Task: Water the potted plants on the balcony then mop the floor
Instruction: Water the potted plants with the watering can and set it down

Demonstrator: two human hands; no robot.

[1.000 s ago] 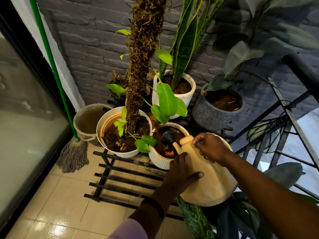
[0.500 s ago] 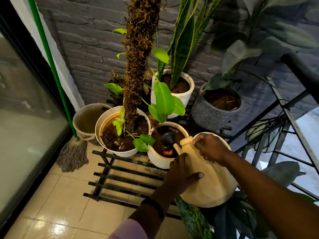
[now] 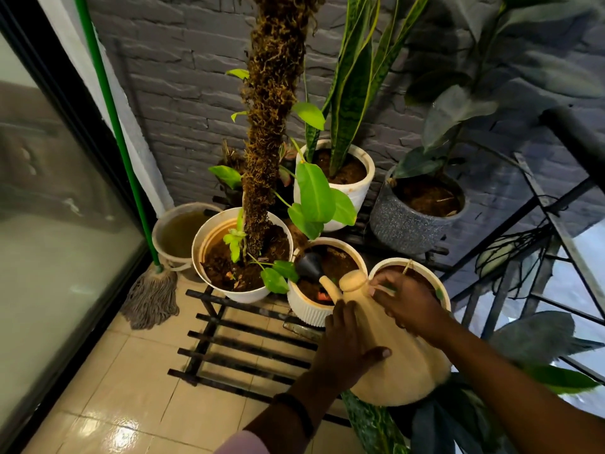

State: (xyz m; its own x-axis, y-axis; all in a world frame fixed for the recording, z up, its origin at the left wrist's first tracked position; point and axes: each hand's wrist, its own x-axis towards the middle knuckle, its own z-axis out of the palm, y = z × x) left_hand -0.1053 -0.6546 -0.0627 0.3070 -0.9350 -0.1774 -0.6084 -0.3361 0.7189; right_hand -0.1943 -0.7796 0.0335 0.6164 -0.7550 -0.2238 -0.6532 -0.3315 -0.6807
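Note:
A cream watering can is tipped forward, its dark spout head over the soil of a small ribbed white pot. My right hand grips the can near its top, by the cap. My left hand presses flat against the can's left side. Left of it stands a large white pot with a moss pole. Behind are a white pot with a snake plant and a speckled grey pot. A further white pot sits partly hidden behind my right hand.
A green-handled mop leans in the left corner beside a white bucket. The pots stand on a black slatted metal stand over beige tiles. A glass door runs along the left; a black railing and dark leaves lie to the right.
The view has shifted slightly, and a white pot behind my right hand has come into sight. The can stays tipped over the ribbed pot with both hands in place.

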